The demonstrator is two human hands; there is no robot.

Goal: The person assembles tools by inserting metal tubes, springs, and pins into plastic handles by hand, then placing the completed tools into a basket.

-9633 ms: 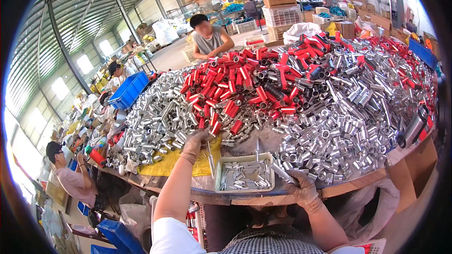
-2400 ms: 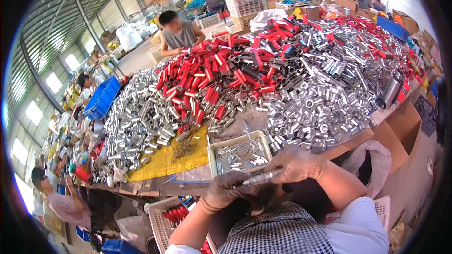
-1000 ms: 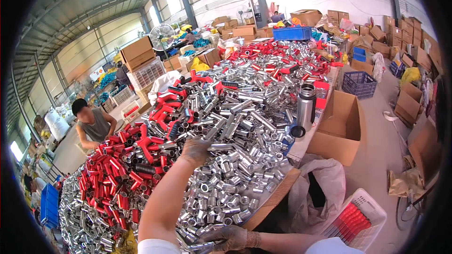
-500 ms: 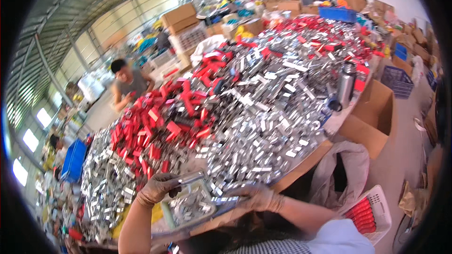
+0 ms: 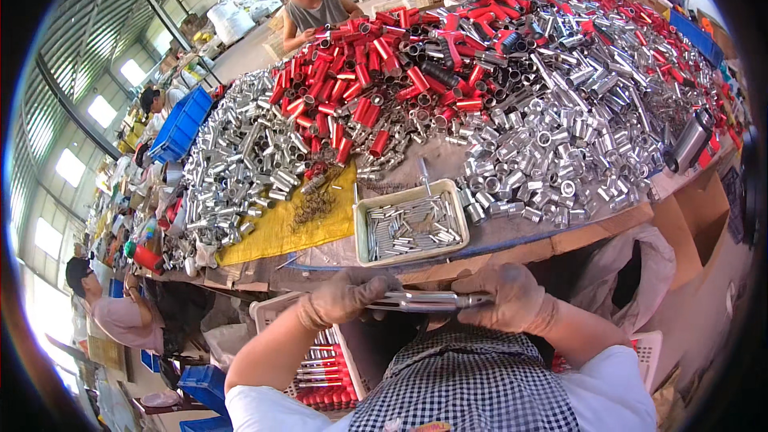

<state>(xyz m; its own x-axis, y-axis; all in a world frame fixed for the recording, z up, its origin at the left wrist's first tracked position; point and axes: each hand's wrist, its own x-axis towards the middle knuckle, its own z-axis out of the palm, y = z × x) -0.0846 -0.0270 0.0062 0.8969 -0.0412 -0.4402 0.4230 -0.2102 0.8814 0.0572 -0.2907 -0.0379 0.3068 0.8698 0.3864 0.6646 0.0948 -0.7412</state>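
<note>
Bench (image 5: 336,254) heaped ahead, left hand (image 5: 346,294) and right hand (image 5: 506,296) have drawn together, fingers gripping one metal tube (image 5: 418,301): two-handed work now.

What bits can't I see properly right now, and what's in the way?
In the head view:
- Left end of the metal tube: hidden by the left hand.
- Bottom layers of the heap: covered by the red and silver parts on top.
- Part of the white basket at lower left: behind the left forearm.
- Exact count of little rods in the pale tray: too small and jumbled.
</note>
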